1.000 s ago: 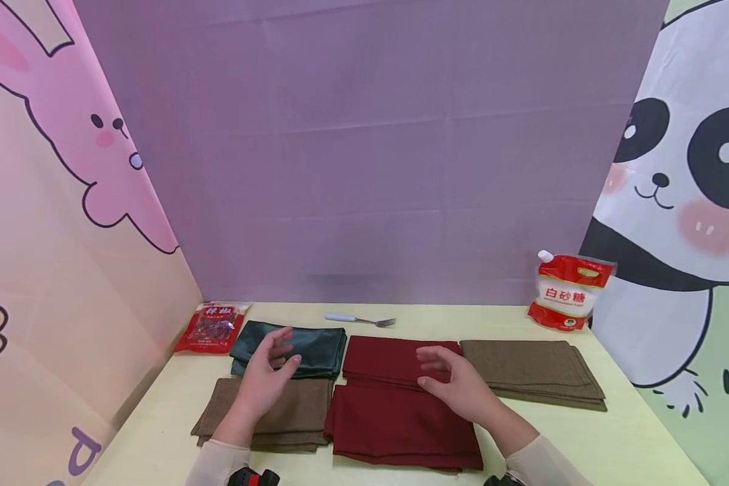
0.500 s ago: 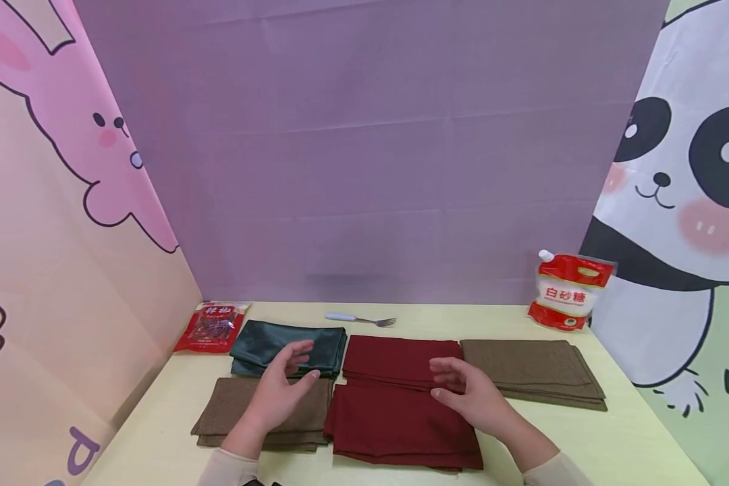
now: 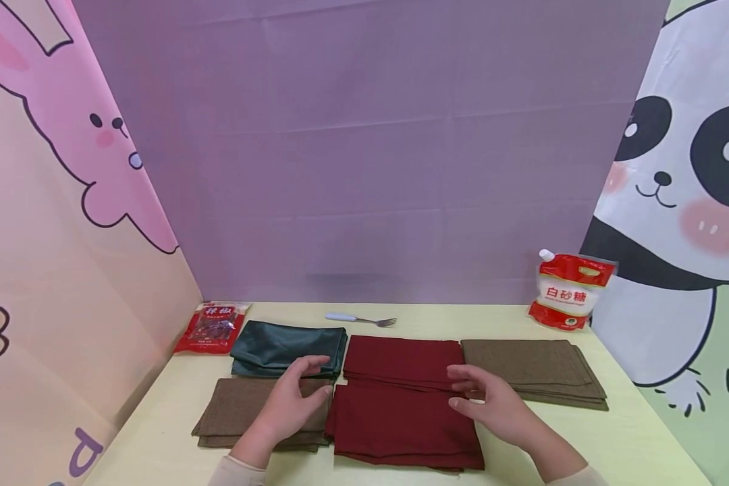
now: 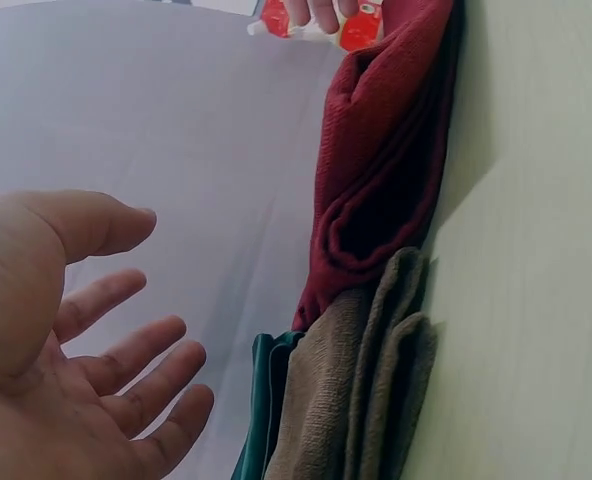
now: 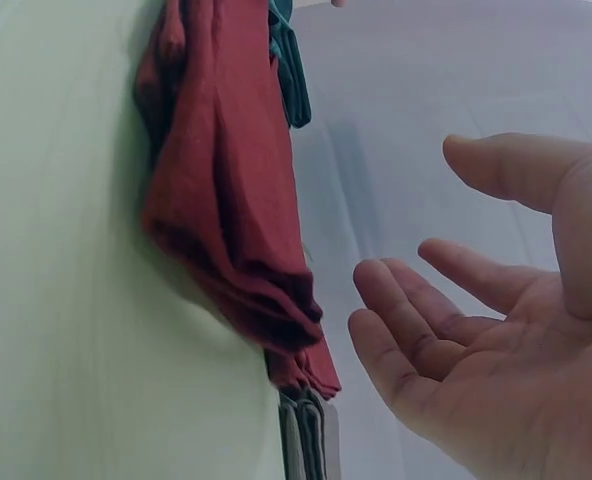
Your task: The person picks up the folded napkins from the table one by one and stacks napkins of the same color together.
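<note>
My left hand (image 3: 291,405) hovers with relaxed fingers over the right side of the folded brown cloth (image 3: 237,405) at front left. In the left wrist view its fingers (image 4: 141,365) are spread and hold nothing. My right hand (image 3: 498,408), loosely bent and also holding nothing, is above the right edge of the front dark red cloth (image 3: 401,425). A second dark red folded cloth (image 3: 401,354) lies just behind that one. Behind the left brown cloth is a shiny dark green folded cloth (image 3: 285,344). Another brown folded cloth (image 3: 528,364) lies at the right.
A red packet (image 3: 212,329) lies at the table's back left corner. A fork (image 3: 364,320) with a pale handle rests near the back edge. At back right stands a red and white spouted pouch (image 3: 565,293). Printed cloth walls enclose the table (image 3: 146,439) on three sides.
Both hands have moved right and a little toward the front edge, staying above the cloths. The cloths, fork and packages have not moved.
</note>
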A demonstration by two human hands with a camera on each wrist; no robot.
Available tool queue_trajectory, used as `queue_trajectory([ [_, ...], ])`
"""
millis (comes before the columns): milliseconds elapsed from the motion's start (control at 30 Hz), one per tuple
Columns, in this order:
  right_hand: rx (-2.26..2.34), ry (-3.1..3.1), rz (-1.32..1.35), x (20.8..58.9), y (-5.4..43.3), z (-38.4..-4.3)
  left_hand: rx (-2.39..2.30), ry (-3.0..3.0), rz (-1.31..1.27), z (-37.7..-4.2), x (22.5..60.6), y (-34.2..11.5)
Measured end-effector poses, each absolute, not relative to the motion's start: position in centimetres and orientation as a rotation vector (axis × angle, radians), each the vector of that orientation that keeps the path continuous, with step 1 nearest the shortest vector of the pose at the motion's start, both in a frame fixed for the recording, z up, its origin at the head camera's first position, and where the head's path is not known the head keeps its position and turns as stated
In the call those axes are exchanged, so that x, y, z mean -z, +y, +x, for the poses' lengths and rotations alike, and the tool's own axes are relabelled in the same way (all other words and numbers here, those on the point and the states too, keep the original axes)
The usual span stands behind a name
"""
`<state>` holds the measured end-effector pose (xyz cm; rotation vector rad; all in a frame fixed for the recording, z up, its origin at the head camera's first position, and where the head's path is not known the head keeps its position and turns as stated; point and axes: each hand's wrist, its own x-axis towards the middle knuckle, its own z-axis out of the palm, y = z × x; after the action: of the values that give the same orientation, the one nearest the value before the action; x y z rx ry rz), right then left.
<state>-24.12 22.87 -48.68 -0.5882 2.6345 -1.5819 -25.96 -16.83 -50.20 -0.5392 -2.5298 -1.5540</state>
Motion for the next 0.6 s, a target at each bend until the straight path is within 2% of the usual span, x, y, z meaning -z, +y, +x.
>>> queue_trajectory([
  [600, 1.590, 2.438, -0.671, 49.6, 25.3, -23.9, 1.291, -2.611, -0.640, -25.6, 51.2, -15.8],
])
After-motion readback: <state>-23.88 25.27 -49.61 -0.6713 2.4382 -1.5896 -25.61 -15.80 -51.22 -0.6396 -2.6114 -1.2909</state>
